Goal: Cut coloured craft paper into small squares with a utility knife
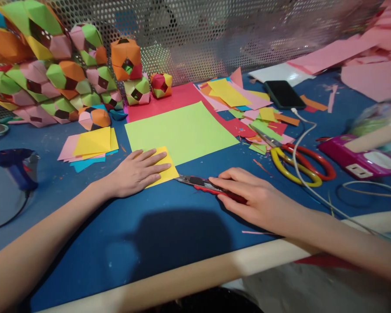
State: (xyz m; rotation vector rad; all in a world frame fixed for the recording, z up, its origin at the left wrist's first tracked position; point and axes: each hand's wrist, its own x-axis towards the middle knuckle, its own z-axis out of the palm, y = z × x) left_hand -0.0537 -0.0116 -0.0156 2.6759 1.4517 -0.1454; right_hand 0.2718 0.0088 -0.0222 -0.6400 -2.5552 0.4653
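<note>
My left hand (137, 171) lies flat with its fingers spread over a small yellow paper square (169, 167). A large green sheet of paper (182, 130) extends behind that square, partly covered by it. My right hand (247, 191) is wrapped round a red and black utility knife (208, 184). The knife lies low over the table, its blade tip at the right corner of the yellow square. Whether the tip touches the paper I cannot tell.
Folded paper balls (61, 78) are stacked at the back left. Paper squares (94, 143) and a glue gun (14, 163) lie on the left. On the right are scissors (296, 165), paper scraps (263, 126), a phone (284, 94), a white cable (299, 139) and a purple power strip (355, 154).
</note>
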